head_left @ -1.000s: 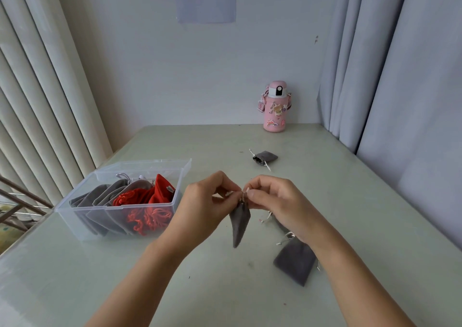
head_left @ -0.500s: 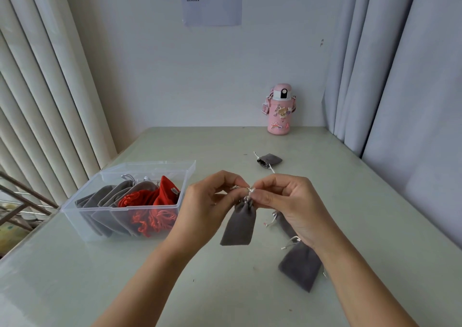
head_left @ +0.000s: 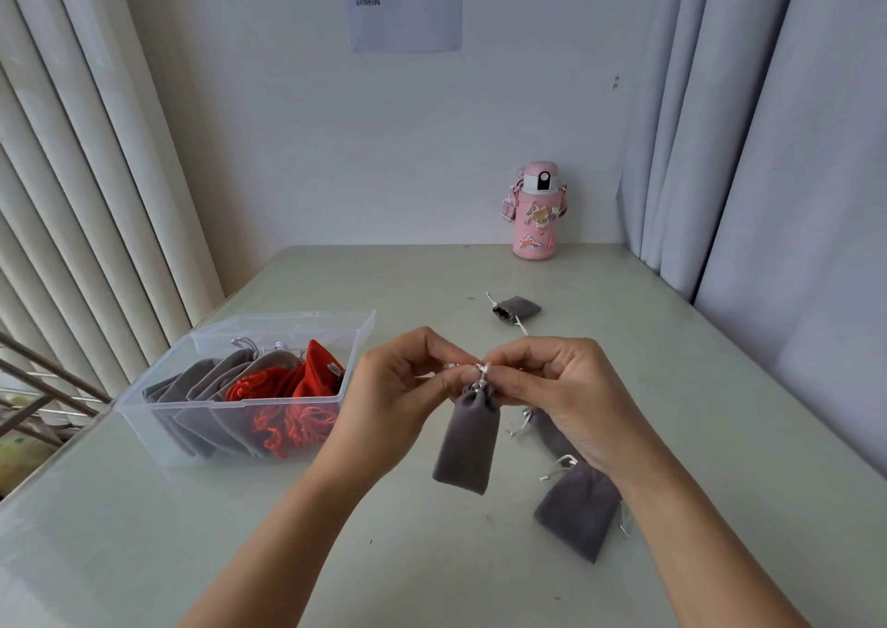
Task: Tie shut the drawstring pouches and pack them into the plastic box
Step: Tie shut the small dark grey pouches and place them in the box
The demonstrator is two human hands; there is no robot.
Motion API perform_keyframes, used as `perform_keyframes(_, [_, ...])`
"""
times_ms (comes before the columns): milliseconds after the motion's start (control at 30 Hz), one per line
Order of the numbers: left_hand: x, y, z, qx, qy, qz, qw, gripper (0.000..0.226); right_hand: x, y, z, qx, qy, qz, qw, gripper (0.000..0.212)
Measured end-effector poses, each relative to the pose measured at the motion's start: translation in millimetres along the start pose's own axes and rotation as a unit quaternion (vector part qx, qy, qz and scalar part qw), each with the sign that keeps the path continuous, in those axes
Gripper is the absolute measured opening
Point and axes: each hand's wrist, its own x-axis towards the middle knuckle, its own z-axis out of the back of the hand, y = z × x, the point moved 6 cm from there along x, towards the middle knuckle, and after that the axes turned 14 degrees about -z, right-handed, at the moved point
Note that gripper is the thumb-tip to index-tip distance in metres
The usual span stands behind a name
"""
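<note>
Held pouch [head_left: 468, 440]: grey velvet-like fabric, rectangular, neck gathered tight, hanging upright in the air above the table [head_left: 672, 387], roughly mid-frame. Silver-white drawstring [head_left: 481, 372] bunched in a small knot at the neck.

Left hand [head_left: 398, 397]: fingers curled, thumb and forefinger pinching the drawstring on the left of the knot. Right hand [head_left: 561, 397]: fingers curled, pinching the cord on the right of the knot, fingertips almost meeting those of the left. Both forearms reach in from the bottom edge.

Plastic box [head_left: 249, 387]: clear, lidless, on the table left of the hands; holds grey pouches standing in a row and red pouches [head_left: 293, 397] at its right end.

Loose grey pouches on the table: one [head_left: 578, 512] under the right wrist, another [head_left: 549, 430] partly hidden behind the right hand, a third [head_left: 516, 309] farther back with its mouth open.

Pink bottle [head_left: 536, 212] stands upright at the far edge.
</note>
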Motion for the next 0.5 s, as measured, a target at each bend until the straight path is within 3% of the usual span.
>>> perform_keyframes(267, [-0.9, -0.4, -2.8, -0.027, 0.003, 0.019, 0.999, 0.016, -0.1, 0.5, -0.5, -0.054, -0.001, 0.011, 0.998, 0.018])
perform_keyframes(367, [-2.2, -1.4, -3.2, -0.021, -0.019, 0.022, 0.999, 0.013, 2.0, -1.5, -3.0, -0.049, -0.013, 0.018, 0.999, 0.008])
perform_keyframes(500, [-1.4, -2.1, 1.1, -0.019, -0.04, 0.022, 0.999, 0.013, 1.7, -0.9, -2.9, -0.027, -0.007, 0.027, 0.999, 0.012])
